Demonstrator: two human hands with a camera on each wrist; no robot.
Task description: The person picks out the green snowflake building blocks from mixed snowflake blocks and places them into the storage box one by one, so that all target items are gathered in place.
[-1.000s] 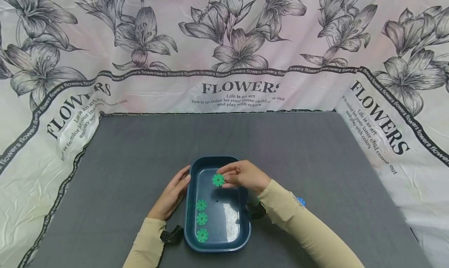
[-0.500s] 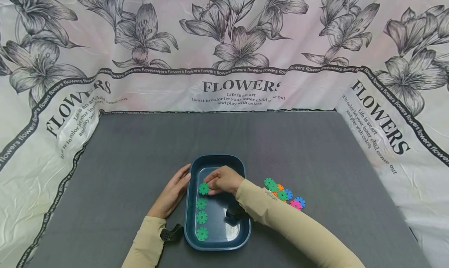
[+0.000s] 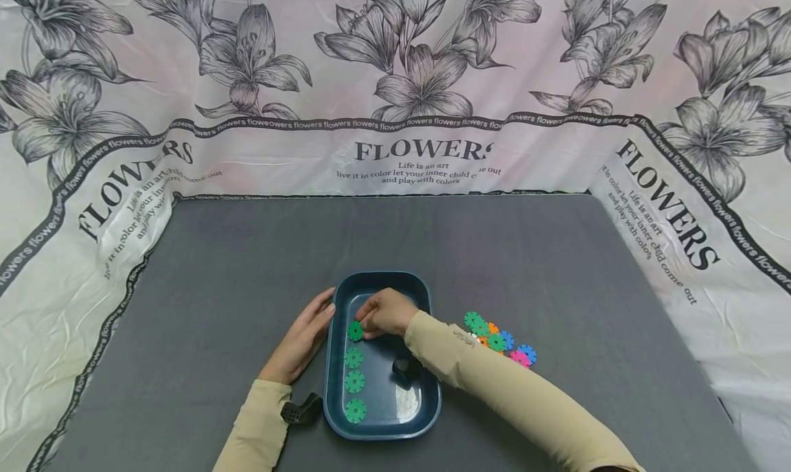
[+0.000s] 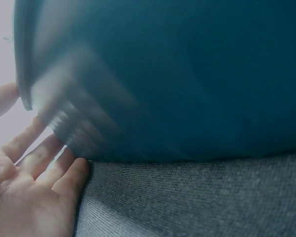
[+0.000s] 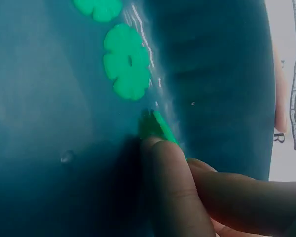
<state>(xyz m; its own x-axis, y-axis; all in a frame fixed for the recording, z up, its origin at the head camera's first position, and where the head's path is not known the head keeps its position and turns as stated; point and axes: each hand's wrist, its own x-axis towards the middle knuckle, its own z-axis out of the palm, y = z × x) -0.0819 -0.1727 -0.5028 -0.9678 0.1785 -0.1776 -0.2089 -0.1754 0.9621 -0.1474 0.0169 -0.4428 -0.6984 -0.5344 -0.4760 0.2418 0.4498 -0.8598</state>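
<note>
A dark blue tray point(image 3: 402, 427) lies on the grey table. Along its left side runs a column of green notched discs, among them one disc point(image 3: 355, 381) in the middle and one point(image 3: 355, 411) nearest me. My right hand point(image 3: 388, 313) reaches into the tray's upper left and pinches another green notched disc point(image 3: 355, 330) between thumb and fingers. In the right wrist view this disc point(image 5: 165, 129) is tilted, its lower edge close to the tray floor. My left hand point(image 3: 301, 340) rests against the tray's outer left wall, fingers point(image 4: 37, 153) straight and touching it.
Right of the tray lies a loose pile of notched discs: green point(image 3: 496, 341), blue point(image 3: 527, 354), orange and pink point(image 3: 520, 358). My right sleeve point(image 3: 488, 369) crosses the tray's right rim. A flower-printed cloth point(image 3: 426, 159) stands behind the table.
My right hand has moved left and slightly down inside the tray with the green disc, to the top of the column. The disc pile has come into view. My left hand stays put.
</note>
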